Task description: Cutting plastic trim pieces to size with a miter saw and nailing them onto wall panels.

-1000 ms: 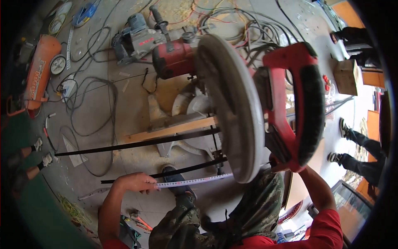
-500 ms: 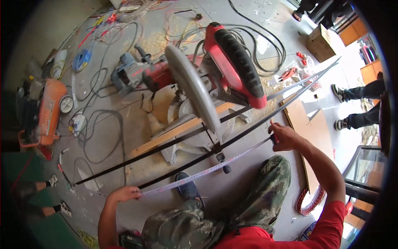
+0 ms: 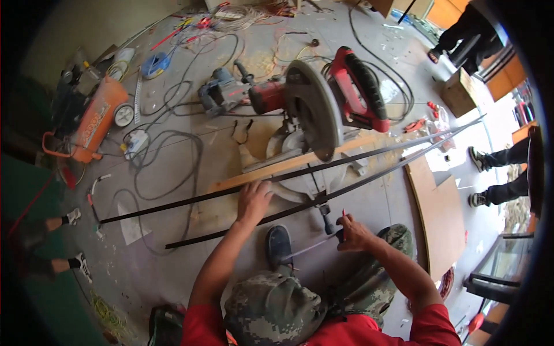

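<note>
My left hand [image 3: 255,200] is closed over the upper black metal strip [image 3: 150,209], left of the saw base [image 3: 288,187]. My right hand [image 3: 352,233], near the right front of the base, grips a tape measure [image 3: 340,235], with a thin red stick, perhaps a pencil, poking up from the fingers. The tape's blade [image 3: 311,247] slants down-left toward my shoe [image 3: 279,245]. A second black strip [image 3: 208,236] runs nearer me. The red-handled mitre saw [image 3: 314,106] stands beyond both hands, with a light wooden batten [image 3: 231,181] across its base.
A grey power tool [image 3: 222,92], orange compressor [image 3: 95,127] and looping cables [image 3: 167,141] lie beyond. Boards [image 3: 438,219] and a glass-topped frame [image 3: 499,259] are at the right, a cardboard box [image 3: 459,92] behind. Other people's legs [image 3: 505,150] show at both sides.
My left hand has left the tape's end and moved up-right onto the upper strip. My right hand has lowered and moved left; the visible tape blade is shorter. The view has shifted.
</note>
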`<action>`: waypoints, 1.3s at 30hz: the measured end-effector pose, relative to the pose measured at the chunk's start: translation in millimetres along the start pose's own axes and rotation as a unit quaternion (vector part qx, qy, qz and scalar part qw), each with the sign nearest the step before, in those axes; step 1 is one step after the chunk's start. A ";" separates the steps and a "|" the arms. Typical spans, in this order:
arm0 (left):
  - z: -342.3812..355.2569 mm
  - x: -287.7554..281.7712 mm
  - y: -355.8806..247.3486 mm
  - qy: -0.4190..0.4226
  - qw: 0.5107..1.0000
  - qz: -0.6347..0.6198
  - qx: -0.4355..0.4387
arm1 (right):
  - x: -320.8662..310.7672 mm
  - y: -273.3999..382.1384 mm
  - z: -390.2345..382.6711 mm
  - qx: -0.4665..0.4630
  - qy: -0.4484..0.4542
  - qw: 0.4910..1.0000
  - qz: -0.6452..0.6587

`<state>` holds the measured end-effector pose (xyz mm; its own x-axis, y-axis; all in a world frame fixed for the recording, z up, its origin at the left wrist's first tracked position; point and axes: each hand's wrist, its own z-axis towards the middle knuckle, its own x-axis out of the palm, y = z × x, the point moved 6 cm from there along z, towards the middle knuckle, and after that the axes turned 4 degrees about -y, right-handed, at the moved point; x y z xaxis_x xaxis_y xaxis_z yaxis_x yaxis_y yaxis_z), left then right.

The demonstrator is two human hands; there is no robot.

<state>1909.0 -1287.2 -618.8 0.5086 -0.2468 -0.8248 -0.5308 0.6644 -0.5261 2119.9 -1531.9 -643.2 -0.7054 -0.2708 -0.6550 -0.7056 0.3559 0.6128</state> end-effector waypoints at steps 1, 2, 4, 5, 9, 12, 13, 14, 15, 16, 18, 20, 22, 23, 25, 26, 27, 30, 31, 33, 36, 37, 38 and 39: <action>6.9 3.7 0.7 -0.029 0.998 0.033 0.047 | 9.6 -16.6 -4.7 -0.007 0.002 1.000 0.012; 10.4 9.8 -1.1 -0.056 0.992 0.067 0.091 | 18.7 -27.0 -8.7 0.015 -0.023 0.999 -0.023; 20.8 37.4 3.6 -0.037 0.992 0.081 0.092 | 32.8 -43.7 -9.7 0.063 -0.020 0.997 -0.032; 26.2 49.6 4.6 -0.020 0.991 0.097 0.093 | 36.4 -50.6 -11.8 0.108 -0.017 0.993 -0.041; 32.7 76.5 11.2 0.001 0.988 0.112 0.111 | 68.7 -91.2 -12.0 0.165 -0.023 0.982 -0.092; 31.0 72.7 16.9 -0.026 0.988 0.089 0.127 | 59.6 -90.7 -11.8 0.182 -0.043 0.974 -0.125; 28.1 57.2 25.0 -0.061 0.988 0.078 0.120 | 46.4 -77.4 -5.0 0.138 -0.068 0.973 -0.171; 24.3 43.1 30.3 -0.096 0.987 0.065 0.112 | 30.7 -67.5 -0.3 0.094 -0.090 0.968 -0.216; 22.8 33.2 33.2 -0.091 0.988 0.064 0.108 | 6.2 -61.6 7.8 0.057 -0.145 0.969 -0.190; 25.1 26.3 35.2 -0.100 0.987 0.085 0.089 | -23.7 -60.2 17.0 0.027 -0.200 0.965 -0.166; 19.3 10.5 46.9 -0.099 0.986 0.113 0.067 | -70.0 -56.3 59.2 0.132 -0.224 0.965 -0.006; 19.4 6.0 45.7 -0.122 0.985 0.101 0.071 | -94.2 -84.2 98.7 0.148 -0.284 0.927 0.197; 14.7 0.8 48.7 -0.120 0.986 0.102 0.057 | -101.2 -73.7 130.5 0.255 -0.241 0.831 0.432; 18.2 4.0 45.9 -0.126 0.987 0.092 0.051 | -103.4 -92.8 142.2 0.258 -0.245 0.830 0.429; 22.2 10.9 44.0 -0.131 0.987 0.084 0.040 | -89.4 -136.6 161.0 0.258 -0.223 0.669 0.661; 22.0 14.5 44.5 -0.135 0.987 0.080 0.028 | -91.1 -141.1 161.2 0.283 -0.244 0.629 0.682; 21.1 16.0 44.3 -0.134 0.988 0.067 0.034 | -85.1 -152.5 166.2 0.268 -0.273 0.631 0.675; 10.4 3.7 58.5 -0.132 0.988 0.078 0.010 | -78.8 -119.6 162.3 0.262 -0.320 0.684 0.600; 6.4 -0.4 63.6 -0.127 0.989 0.077 0.011 | -84.3 -88.9 153.3 0.279 -0.341 0.711 0.548; 0.6 0.6 73.1 -0.158 0.982 0.100 0.016 | -77.5 -104.1 159.4 0.305 -0.371 0.734 0.480; -10.3 -8.7 94.4 -0.137 0.987 0.087 -0.011 | -79.0 -76.8 172.3 0.259 -0.398 0.710 0.520; -9.6 -8.0 93.8 -0.118 0.989 0.090 -0.026 | -82.6 -80.0 176.8 0.219 -0.418 0.716 0.515; -7.2 -6.0 94.9 -0.099 0.989 0.097 -0.041 | -86.0 -83.5 181.4 0.177 -0.433 0.722 0.510; -1.8 -1.3 94.4 -0.101 0.989 0.098 -0.039 | -89.2 -95.3 181.4 0.175 -0.434 0.721 0.511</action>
<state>1857.1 -1225.5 -667.7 0.5113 0.0327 -0.8588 -0.6798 0.6267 -0.3809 2262.3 -1379.4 -723.4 -0.4292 0.9010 -0.0630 0.3202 0.2170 0.9222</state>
